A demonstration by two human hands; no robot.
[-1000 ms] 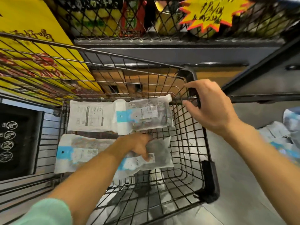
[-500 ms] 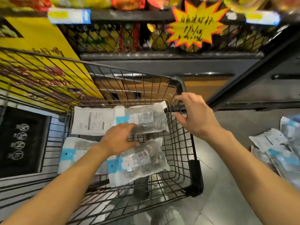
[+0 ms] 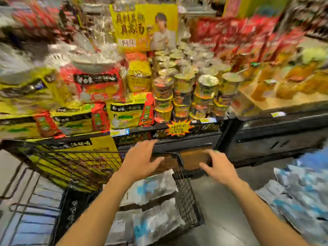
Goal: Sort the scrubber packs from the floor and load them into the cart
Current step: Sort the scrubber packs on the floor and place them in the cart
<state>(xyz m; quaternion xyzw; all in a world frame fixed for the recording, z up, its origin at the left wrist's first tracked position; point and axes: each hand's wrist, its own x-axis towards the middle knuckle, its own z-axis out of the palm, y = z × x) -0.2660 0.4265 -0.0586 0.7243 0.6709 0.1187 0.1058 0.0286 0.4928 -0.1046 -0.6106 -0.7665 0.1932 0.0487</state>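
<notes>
The frame is motion-blurred. A black wire cart [image 3: 186,197] stands at lower centre with scrubber packs [image 3: 156,190] lying in it, clear bags with white and blue labels. My left hand [image 3: 140,160] hovers above the cart, fingers spread, holding nothing. My right hand [image 3: 218,167] is just right of the cart's far corner, fingers loosely spread, off the rim and empty. More scrubber packs [image 3: 301,197] lie in a pile on the floor at the right.
A store shelf [image 3: 177,134] with noodle packs and stacked noodle cups [image 3: 195,93] stands right behind the cart. A black display base [image 3: 276,137] runs along the right. Grey floor [image 3: 221,213] shows between the cart and the floor pile.
The view has swung upward to the shelves. My left hand has lifted off the packs in the cart, and my right hand has let go of the cart rim.
</notes>
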